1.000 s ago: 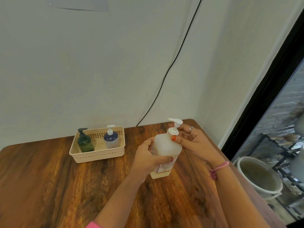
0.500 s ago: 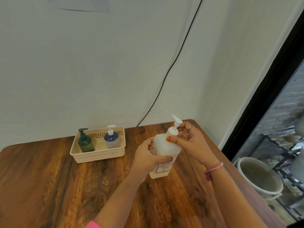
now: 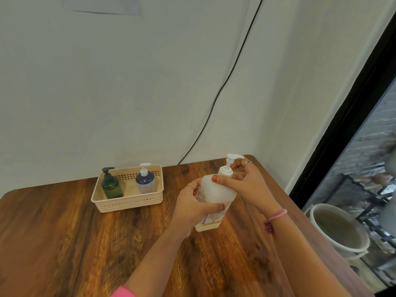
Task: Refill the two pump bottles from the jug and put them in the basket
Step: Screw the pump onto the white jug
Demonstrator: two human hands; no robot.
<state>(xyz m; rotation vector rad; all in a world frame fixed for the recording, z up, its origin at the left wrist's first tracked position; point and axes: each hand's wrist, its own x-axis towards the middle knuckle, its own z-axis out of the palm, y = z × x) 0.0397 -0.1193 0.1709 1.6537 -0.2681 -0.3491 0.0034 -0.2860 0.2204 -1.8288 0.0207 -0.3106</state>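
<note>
A large translucent white jug with a white pump head stands tilted on the wooden table. My left hand grips the jug's body. My right hand pinches the pump collar at the jug's neck. To the left, a cream basket holds a dark green pump bottle and a blue pump bottle with a white pump, both upright.
The table meets a white wall at the back, where a black cable runs down behind it. Past the table's right edge stands a white bucket on the floor, beside a dark window frame.
The pump head has turned: its nozzle pointed left, then toward the back, and now points right. My right hand's fingers shifted around the collar. The jug stayed in place.
</note>
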